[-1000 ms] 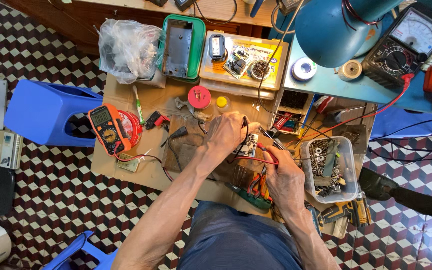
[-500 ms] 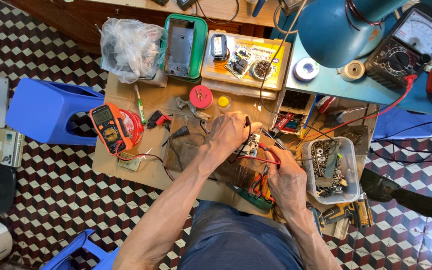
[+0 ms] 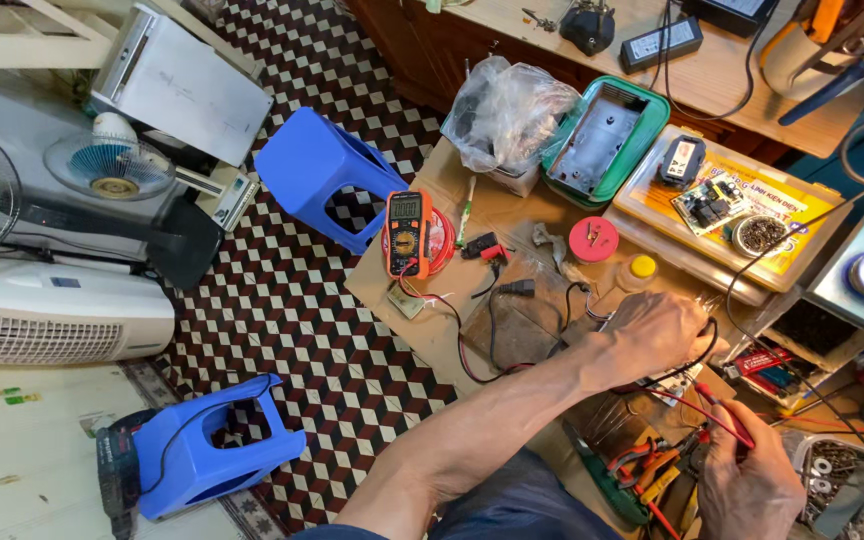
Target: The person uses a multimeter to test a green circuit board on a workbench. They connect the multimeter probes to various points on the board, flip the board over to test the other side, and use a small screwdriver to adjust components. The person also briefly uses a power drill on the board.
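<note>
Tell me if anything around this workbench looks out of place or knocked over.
Yes: one blue plastic stool lies tipped on its side on the checkered floor, beside a cordless drill. A second blue stool near the cardboard-covered table looks tilted too.

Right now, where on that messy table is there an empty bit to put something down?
There is bare cardboard table below the orange multimeter, out to the near left edge. A smaller bare strip runs between the multimeter and the clear plastic bag. Around the left hand and right hand it is crowded with wires, pliers and parts trays.
</note>
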